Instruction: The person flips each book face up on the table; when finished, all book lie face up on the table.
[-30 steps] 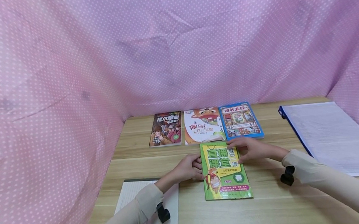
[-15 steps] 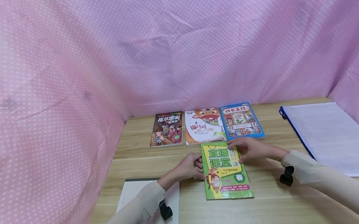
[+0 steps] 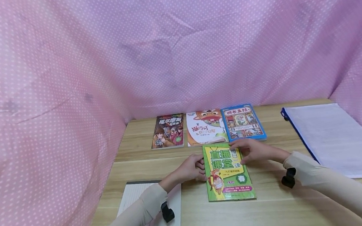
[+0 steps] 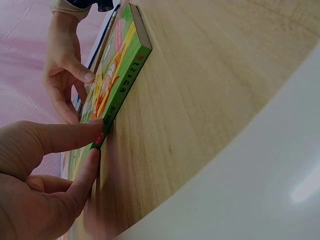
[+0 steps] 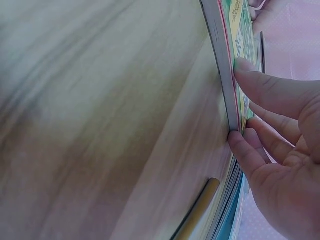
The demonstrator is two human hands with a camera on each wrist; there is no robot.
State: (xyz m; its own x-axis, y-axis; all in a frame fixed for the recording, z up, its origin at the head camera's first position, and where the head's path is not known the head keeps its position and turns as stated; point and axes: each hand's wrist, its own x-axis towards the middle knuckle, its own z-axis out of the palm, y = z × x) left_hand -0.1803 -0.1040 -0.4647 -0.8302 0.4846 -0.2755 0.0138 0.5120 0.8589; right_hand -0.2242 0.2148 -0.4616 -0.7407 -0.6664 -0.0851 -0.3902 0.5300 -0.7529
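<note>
A green and yellow children's book (image 3: 229,186) lies cover up on the wooden table, between both hands. At its left side, my left hand (image 3: 190,169) holds the upper part of the spine (image 4: 125,82); in the left wrist view the thumb is on the spine's upper edge and a finger meets its end. My right hand (image 3: 256,150) grips the top right corner, its thumb (image 5: 250,75) at the page edge and other fingers around the top edge. The book's top edge is close to the row of books behind it.
Behind stand in a row, lying flat, a dark comic-style book (image 3: 168,131), a white book with a fox-like face (image 3: 205,130) and a blue-bordered book (image 3: 244,123). A lined notepad (image 3: 136,194) lies under the left forearm. A blue-edged mesh zip pouch (image 3: 338,138) lies at right.
The hands and the green book keep their places against each other. The whole scene shifts very slightly in the head view.
</note>
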